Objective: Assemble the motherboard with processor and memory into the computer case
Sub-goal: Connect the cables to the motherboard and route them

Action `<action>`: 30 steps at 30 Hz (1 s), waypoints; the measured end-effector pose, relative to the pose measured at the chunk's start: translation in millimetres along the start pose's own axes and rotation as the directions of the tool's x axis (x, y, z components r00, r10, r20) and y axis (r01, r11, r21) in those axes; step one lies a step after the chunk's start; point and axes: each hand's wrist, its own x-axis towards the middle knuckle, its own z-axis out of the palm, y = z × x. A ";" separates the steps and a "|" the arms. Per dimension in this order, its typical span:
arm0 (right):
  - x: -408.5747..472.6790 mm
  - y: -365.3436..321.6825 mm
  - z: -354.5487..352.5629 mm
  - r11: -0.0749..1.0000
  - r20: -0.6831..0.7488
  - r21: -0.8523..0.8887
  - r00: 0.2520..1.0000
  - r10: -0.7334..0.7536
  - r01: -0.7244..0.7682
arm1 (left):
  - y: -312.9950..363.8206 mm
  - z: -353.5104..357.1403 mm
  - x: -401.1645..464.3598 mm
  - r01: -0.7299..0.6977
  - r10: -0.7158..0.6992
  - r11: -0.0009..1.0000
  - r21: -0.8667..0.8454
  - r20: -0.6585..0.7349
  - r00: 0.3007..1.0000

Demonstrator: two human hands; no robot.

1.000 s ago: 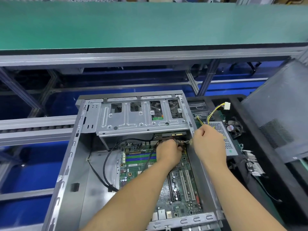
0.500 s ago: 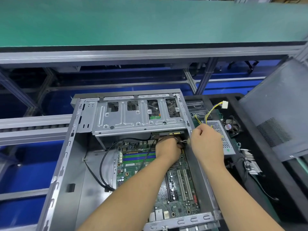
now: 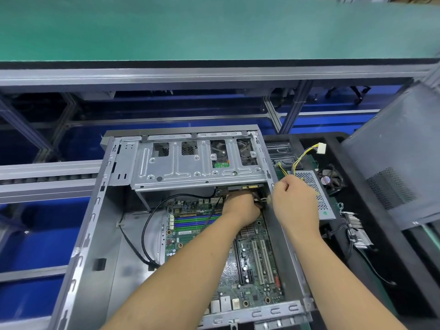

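With the motherboard (image 3: pixel 214 246) already lying in the computer case (image 3: pixel 100 234), little has shifted: the left hand (image 3: pixel 241 208) still grips a cable connector, the right hand (image 3: pixel 295 201) stays fisted, contents hidden.

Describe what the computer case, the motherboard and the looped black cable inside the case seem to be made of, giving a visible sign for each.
Computer case: bare sheet metal, probably steel; dull grey sheen, stamped slots.
Motherboard: green circuit-board laminate, likely fibreglass, carrying plastic slots and shiny solder points.
Black cable: flexible plastic or rubber sheath, judging by its smooth matte curve.
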 end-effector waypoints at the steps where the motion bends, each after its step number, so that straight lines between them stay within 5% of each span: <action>1: 0.0 0.2 -0.1 1.000 0.000 -0.003 1.000 0.000 0.000 | -0.3 -0.1 -0.2 0.000 0.000 1.000 0.001 0.007 1.000; 13: 0.1 0.9 0.7 1.000 -0.008 -0.005 1.000 -0.009 0.009 | 5.1 -7.3 4.7 -0.042 0.024 0.991 0.130 0.142 0.990; 30: 0.6 2.5 1.2 1.000 -0.018 0.009 1.000 -0.011 0.012 | 2.2 -0.1 3.6 -0.044 0.038 0.998 0.041 0.125 0.991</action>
